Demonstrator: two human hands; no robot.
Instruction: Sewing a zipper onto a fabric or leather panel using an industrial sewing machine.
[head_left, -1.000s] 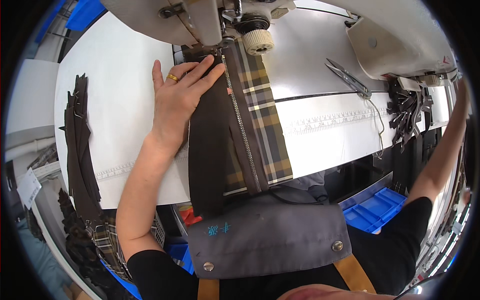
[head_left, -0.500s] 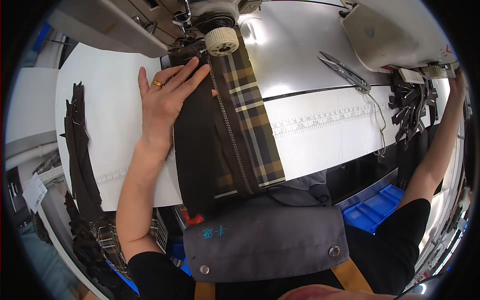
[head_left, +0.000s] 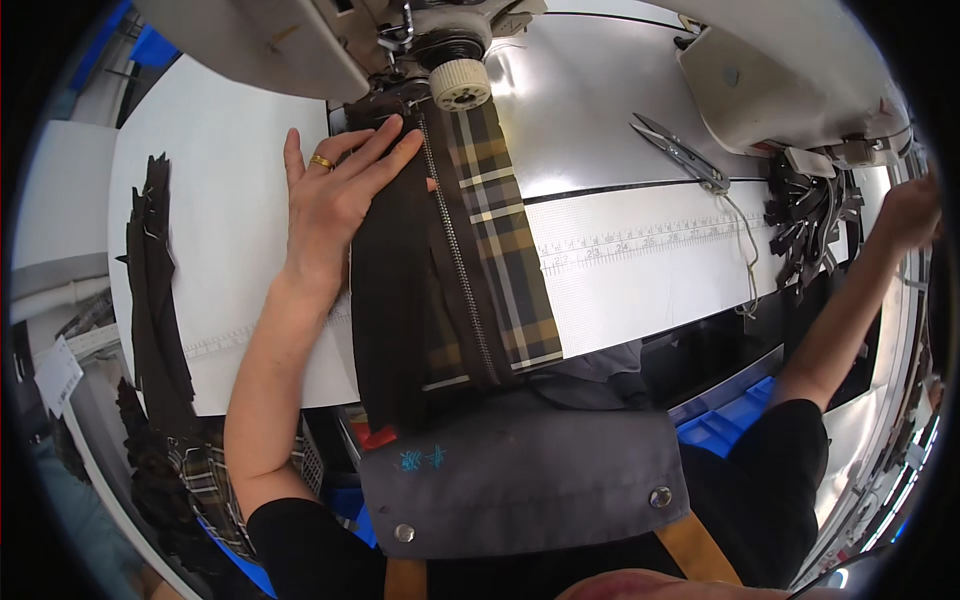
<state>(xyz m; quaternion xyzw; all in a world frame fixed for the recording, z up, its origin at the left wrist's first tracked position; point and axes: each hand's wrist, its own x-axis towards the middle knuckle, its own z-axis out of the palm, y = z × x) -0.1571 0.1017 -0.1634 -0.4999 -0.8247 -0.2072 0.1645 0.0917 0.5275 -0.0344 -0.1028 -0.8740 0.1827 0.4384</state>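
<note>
My left hand (head_left: 352,185) rests on a dark fabric strip (head_left: 388,300), fingers extended near the presser foot, with what looks like the thumb tip poking from beneath. A metal zipper (head_left: 455,260) on brown tape runs lengthwise over plaid fabric (head_left: 515,300) under the sewing machine (head_left: 270,35). A knob (head_left: 460,83) sits above the fingertips. My right hand (head_left: 908,213) is at the far right rim, fingers curled beside the machine body; what it holds is unclear.
Thread snips (head_left: 680,155) with a cord lie on the metal bed. A bunch of dark scraps (head_left: 805,210) hangs at right. Dark strips (head_left: 150,290) lie on the white table (head_left: 240,200) at left. Blue trays (head_left: 725,430) sit below the table edge.
My right hand has moved downward along the right rim, toward me, since half a second ago. My left hand stays on the fabric near the presser foot; the view has shifted slightly.
</note>
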